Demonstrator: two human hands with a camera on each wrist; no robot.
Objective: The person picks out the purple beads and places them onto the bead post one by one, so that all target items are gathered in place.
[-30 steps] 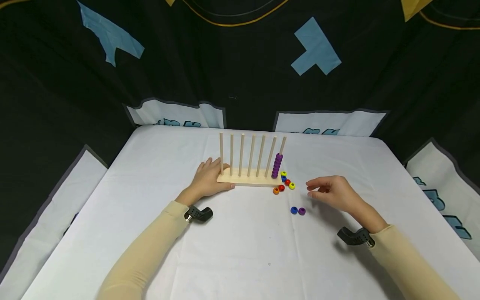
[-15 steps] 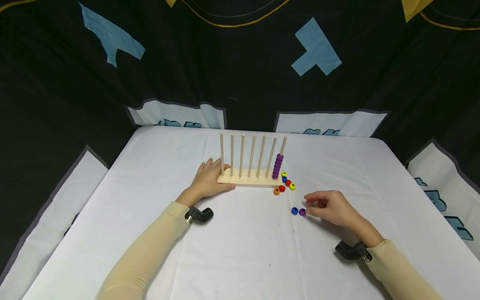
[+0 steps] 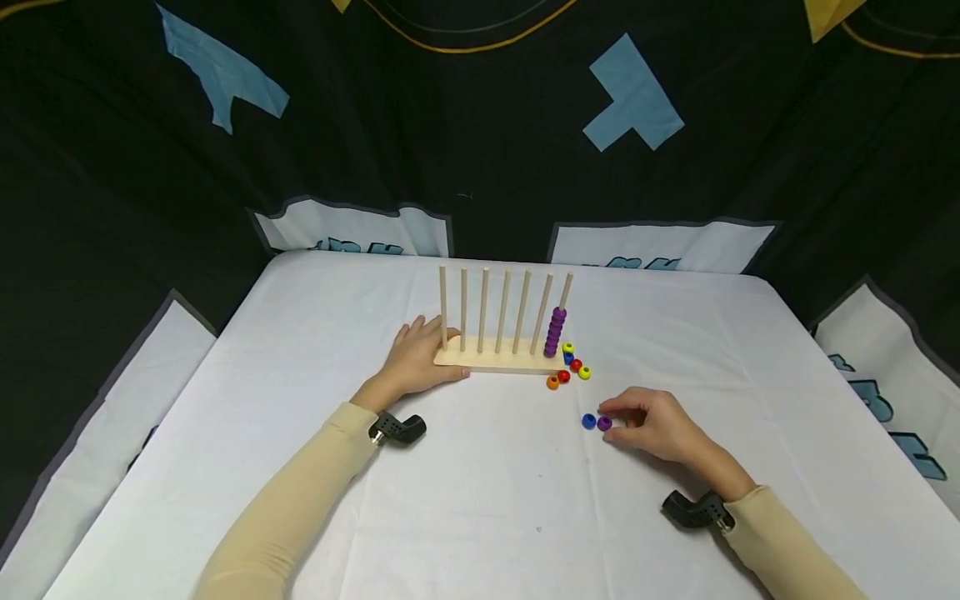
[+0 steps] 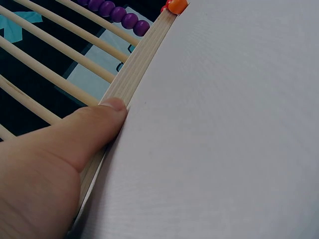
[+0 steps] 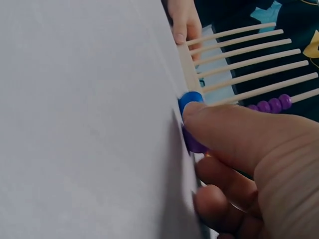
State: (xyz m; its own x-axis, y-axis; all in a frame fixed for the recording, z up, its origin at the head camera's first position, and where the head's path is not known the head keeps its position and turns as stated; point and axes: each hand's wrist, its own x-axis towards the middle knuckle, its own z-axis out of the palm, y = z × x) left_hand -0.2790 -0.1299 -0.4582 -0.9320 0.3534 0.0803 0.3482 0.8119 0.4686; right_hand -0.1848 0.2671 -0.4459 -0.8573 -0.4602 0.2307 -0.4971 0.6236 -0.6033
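Observation:
A wooden peg rack (image 3: 498, 360) stands on the white table, its row of upright pegs rising from a flat base. Purple beads (image 3: 555, 332) are stacked on its rightmost peg. My left hand (image 3: 416, 358) grips the base's left end, thumb along the front edge (image 4: 117, 102) and fingers behind. My right hand (image 3: 652, 423) has thumb and forefinger on either side of a loose purple bead (image 3: 604, 423), pinching it at the table. Right beside that lies a blue bead (image 3: 588, 422). In the right wrist view the thumb partly covers the purple bead (image 5: 193, 142).
Loose beads lie by the rack's right end: an orange bead (image 3: 552, 382), red beads (image 3: 564, 377), yellow beads (image 3: 585, 372) and a blue one (image 3: 568, 359). A black curtain (image 3: 480, 150) hangs behind the table (image 3: 465, 500).
My right hand has come down and toward me, then slightly left, and its thumb and forefinger have closed around the loose purple bead. The left hand and rack have stayed put.

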